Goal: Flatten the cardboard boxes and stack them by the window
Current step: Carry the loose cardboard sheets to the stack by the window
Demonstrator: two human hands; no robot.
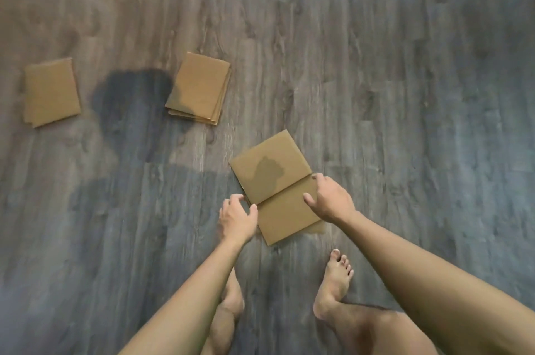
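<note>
1. The floor (376,65) looks like grey wood-grain plank, smooth, with a faint sheen.
2. The near box (278,183) is plain brown cardboard, matt, creased across its middle.
3. The stack (199,88) further off is the same dull brown cardboard, layered edges showing.
4. The far-left piece (51,91) is matt brown cardboard too.
</note>
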